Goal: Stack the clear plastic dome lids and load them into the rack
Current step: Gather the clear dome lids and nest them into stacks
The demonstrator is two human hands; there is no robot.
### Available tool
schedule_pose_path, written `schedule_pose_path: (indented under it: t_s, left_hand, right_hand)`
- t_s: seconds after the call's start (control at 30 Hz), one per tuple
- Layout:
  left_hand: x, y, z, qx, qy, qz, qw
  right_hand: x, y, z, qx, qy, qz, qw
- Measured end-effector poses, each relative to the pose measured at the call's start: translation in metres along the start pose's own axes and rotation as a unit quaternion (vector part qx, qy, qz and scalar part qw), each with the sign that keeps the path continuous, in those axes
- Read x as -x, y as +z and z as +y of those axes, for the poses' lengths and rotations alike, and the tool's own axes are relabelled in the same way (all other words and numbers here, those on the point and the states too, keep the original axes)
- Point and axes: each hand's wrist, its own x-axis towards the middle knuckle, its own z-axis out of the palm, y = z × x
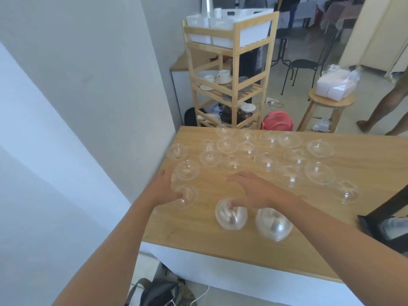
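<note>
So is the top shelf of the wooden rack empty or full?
Full: white bins fill the top shelf of the wooden rack.

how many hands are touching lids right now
2. The left hand touches a dome lid by the table's left edge; the right hand rests fingertips on another lid near the front edge.

left hand (164,188) on dome lid (185,195) | right hand (251,191) on lid stack (230,215) | table (220,241)
</note>
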Motion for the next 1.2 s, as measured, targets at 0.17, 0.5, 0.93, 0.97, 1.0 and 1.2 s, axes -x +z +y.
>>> schedule_pose_path:
  t_s: [0.17, 0.5, 0.93, 0.97, 1.0, 1.2]
  left_hand:
    - [0.000, -0.019, -0.042, -0.067, -0.063, -0.018, 0.996]
    - [-0.008, -0.002, -0.076, -0.140, -0.055, -0.051, 0.987]
    - [-0.012, 0.029, -0.094, -0.107, -0.072, -0.025, 0.991]
    - [-0.012, 0.030, -0.094, -0.098, -0.075, -0.021, 0.992]
    - [-0.011, 0.031, -0.094, -0.087, -0.078, -0.019, 0.993]
    - [-0.007, 0.042, -0.092, -0.036, -0.079, 0.011, 0.996]
  right_hand:
    - [-0.042, 0.020, -0.042, 0.018, -0.018, -0.027, 0.999]
    - [-0.104, 0.062, -0.096, 0.092, -0.031, -0.053, 0.994]
    - [-0.133, 0.096, -0.107, 0.135, -0.003, -0.017, 0.991]
    - [-0.134, 0.097, -0.108, 0.128, 0.000, -0.015, 0.992]
    - [-0.135, 0.098, -0.109, 0.119, 0.004, -0.019, 0.993]
    - [-0.135, 0.107, -0.108, 0.115, 0.019, -0.060, 0.991]
